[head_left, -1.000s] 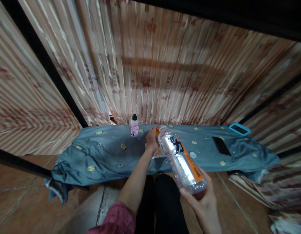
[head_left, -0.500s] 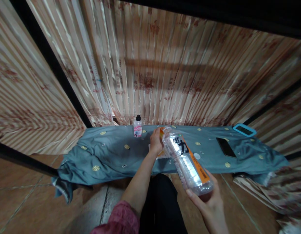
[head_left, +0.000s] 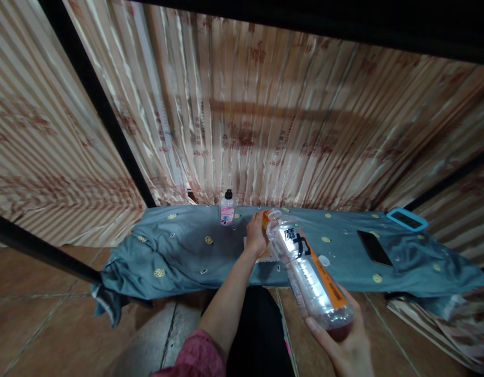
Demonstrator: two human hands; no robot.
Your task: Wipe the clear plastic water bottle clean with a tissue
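At lower centre of the head view, the right hand (head_left: 346, 343) grips the base of a large clear plastic bottle with an orange and white label (head_left: 308, 268), fingers wrapped around its bottom end. The bottle tilts up and away, its uncapped neck pointing toward mid-frame, and it looks nearly empty. Just left of that neck, the left hand (head_left: 256, 233) closes on a small orange and white object (head_left: 266, 215) over the blue-grey cloth with gold dots (head_left: 179, 251); what the object is cannot be told, as fingers and bottle hide most of it. A small white round cap (head_left: 324, 260) lies on the cloth just right of the bottle, apart from it. Toward the back edge, a small clear bottle with a pink label and black cap (head_left: 226, 208) stands upright. At right of frame lie a black phone (head_left: 374, 247) and, beyond it, a flat black device in a blue frame (head_left: 406, 219). Striped pinkish curtains (head_left: 265, 120) fill the background. As things lie, the big bottle is open and raised, its mouth brought to the held object; nothing is seen pouring.
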